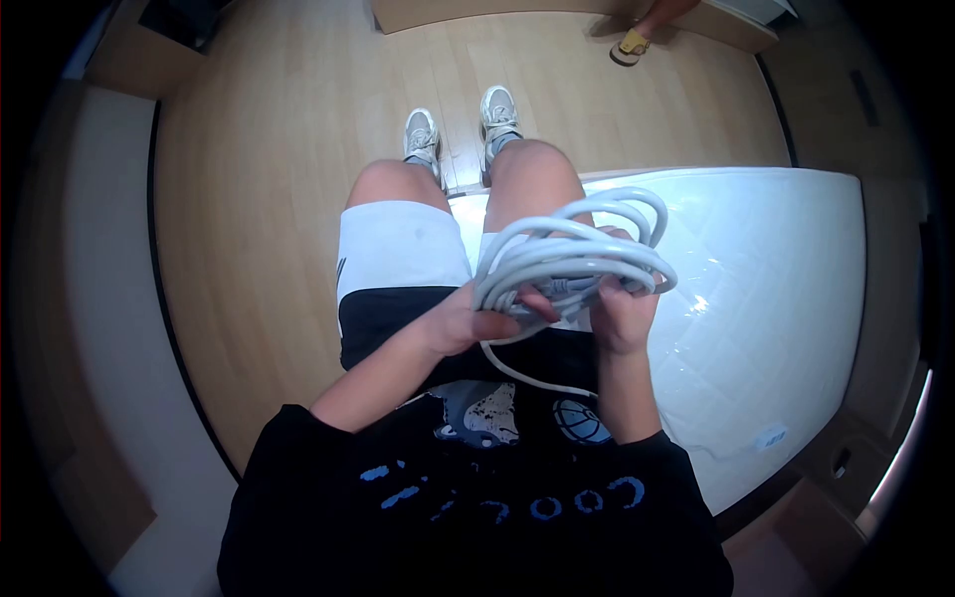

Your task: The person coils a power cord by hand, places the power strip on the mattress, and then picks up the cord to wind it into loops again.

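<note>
A light grey cable (pixel 557 249) is gathered in several loose loops above my lap. At its left end, my left hand (pixel 476 320) grips the coil, fingers curled under the loops. My right hand (pixel 625 316) closes round the right side, with the thumb against the strands and the other fingers partly hidden behind them. Among the loops, between the hands, is a small darker grey piece (pixel 559 287) that I cannot make out clearly. One thinner-looking length of cable droops below the coil and curves across my shirt toward my right forearm.
I sit on a white mattress (pixel 766 289) under shiny clear plastic, with a small label (pixel 769 438) near its lower right. Wooden flooring (pixel 279 149) lies ahead and to the left. Another person's sandalled foot (pixel 630 48) shows at the top right, beside a wooden board (pixel 557 12).
</note>
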### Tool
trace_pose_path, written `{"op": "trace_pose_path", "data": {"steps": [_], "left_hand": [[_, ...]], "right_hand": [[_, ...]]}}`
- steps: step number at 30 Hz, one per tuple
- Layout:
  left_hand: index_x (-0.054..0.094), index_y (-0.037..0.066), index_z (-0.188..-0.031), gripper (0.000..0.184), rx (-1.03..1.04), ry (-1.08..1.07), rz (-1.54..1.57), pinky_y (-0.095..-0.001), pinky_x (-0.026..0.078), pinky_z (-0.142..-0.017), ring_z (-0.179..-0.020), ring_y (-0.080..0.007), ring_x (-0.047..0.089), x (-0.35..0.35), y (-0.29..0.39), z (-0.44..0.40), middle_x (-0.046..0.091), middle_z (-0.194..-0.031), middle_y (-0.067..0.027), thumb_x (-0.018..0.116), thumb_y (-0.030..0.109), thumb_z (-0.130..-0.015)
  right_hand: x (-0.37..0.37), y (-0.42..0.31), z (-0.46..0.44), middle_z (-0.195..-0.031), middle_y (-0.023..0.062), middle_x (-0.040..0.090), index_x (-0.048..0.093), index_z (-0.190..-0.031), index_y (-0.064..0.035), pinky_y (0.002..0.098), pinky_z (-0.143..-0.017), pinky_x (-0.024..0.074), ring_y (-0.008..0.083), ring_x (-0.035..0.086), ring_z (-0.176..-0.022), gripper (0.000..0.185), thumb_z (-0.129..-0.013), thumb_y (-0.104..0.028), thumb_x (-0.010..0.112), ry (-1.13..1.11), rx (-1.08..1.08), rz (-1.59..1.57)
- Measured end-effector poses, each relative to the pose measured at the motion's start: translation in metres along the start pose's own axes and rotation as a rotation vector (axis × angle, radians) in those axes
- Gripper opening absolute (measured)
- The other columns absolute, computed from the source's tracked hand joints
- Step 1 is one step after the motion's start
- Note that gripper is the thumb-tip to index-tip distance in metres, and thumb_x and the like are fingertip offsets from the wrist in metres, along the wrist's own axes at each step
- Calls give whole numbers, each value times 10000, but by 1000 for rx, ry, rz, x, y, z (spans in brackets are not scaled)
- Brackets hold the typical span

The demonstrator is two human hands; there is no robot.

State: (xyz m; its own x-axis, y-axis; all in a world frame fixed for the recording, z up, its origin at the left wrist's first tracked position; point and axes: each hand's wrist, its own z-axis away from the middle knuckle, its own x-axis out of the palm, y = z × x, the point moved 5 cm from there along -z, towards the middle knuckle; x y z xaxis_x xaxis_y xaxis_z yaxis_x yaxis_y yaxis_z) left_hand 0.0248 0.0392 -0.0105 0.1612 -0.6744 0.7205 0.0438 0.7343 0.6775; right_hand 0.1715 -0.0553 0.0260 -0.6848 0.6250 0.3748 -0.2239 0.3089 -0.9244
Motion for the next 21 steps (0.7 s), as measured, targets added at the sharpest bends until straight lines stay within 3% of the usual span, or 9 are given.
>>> {"op": "trace_pose_path", "data": {"steps": [3, 6, 7, 10, 11, 14, 17, 20, 21], "left_hand": [[680, -27, -1117, 436, 54, -42, -262, -335, 488, -932, -1078, -228, 609, -7, 19, -4, 671, -1132, -153, 647, 193, -741], [673, -54, -1120, 447, -195, -51, 18, -345, 547, -851, -1033, -222, 635, -12, 7, -6, 670, -1131, -162, 550, 282, -853], [670, -63, -1121, 466, -280, -54, 111, -349, 567, -824, -1019, -219, 643, -12, 1, -4, 670, -1131, -165, 518, 312, -890], [622, -122, -1157, 586, -411, 12, 255, -418, 592, -837, -995, -281, 670, -8, -10, -11, 653, -1115, -231, 567, 387, -872], [581, -120, -1215, 657, -397, 6, 253, -417, 583, -866, -960, -273, 682, -6, -11, -11, 659, -1070, -214, 537, 461, -912], [530, -85, -1278, 643, -265, 3, 313, -421, 572, -892, -1007, -264, 668, -6, -9, -11, 644, -1109, -186, 592, 434, -904], [524, 27, -1277, 475, -110, 79, 300, -388, 565, -874, -1061, -206, 632, -1, -7, -3, 604, -1184, -119, 661, 276, -896], [518, 45, -1265, 528, -224, 154, 240, -400, 567, -864, -1116, -224, 603, 2, -16, 2, 567, -1228, -122, 758, 183, -815], [502, 25, -1339, 685, -268, 199, 185, -446, 571, -883, -1128, -278, 618, 1, -14, 3, 594, -1228, -155, 791, 260, -764]], "right_hand": [[-2, 2, 3, -989, 140, 625, 562, -1128, 79, 348, -802, 518, 211, 634, -829, 314, -822, 14, 596, -106, 140, -142], [0, 6, -4, -881, 111, 586, 517, -1172, 67, 342, -729, 528, 204, 617, -755, 312, -875, 12, 593, 28, 146, -172], [3, 10, -5, -729, 53, 515, 506, -1159, 43, 301, -602, 499, 149, 551, -612, 257, -928, -29, 590, 156, 191, -184], [-9, 20, -7, -664, -2, 437, 522, -1061, -31, 283, -521, 444, 92, 441, -510, 143, -963, -115, 581, 268, 364, -146], [-7, 20, -9, -618, -32, 380, 513, -1003, -51, 240, -455, 386, 58, 368, -465, 130, -977, -161, 580, 337, 374, -106], [-16, 23, -4, -614, -23, 402, 516, -1021, -32, 258, -476, 409, 68, 373, -456, 136, -968, -138, 582, 422, 380, -143], [-28, 28, -2, -612, -34, 366, 498, -960, -70, 257, -478, 402, 63, 352, -461, 109, -969, -144, 578, 568, 386, -254], [-30, 38, 1, -610, -40, 347, 488, -948, -97, 255, -482, 388, 61, 336, -467, 97, -971, -142, 571, 634, 399, -364], [-27, 40, 3, -610, -40, 350, 488, -952, -101, 257, -487, 385, 64, 337, -468, 87, -968, -138, 565, 611, 393, -401]]}}
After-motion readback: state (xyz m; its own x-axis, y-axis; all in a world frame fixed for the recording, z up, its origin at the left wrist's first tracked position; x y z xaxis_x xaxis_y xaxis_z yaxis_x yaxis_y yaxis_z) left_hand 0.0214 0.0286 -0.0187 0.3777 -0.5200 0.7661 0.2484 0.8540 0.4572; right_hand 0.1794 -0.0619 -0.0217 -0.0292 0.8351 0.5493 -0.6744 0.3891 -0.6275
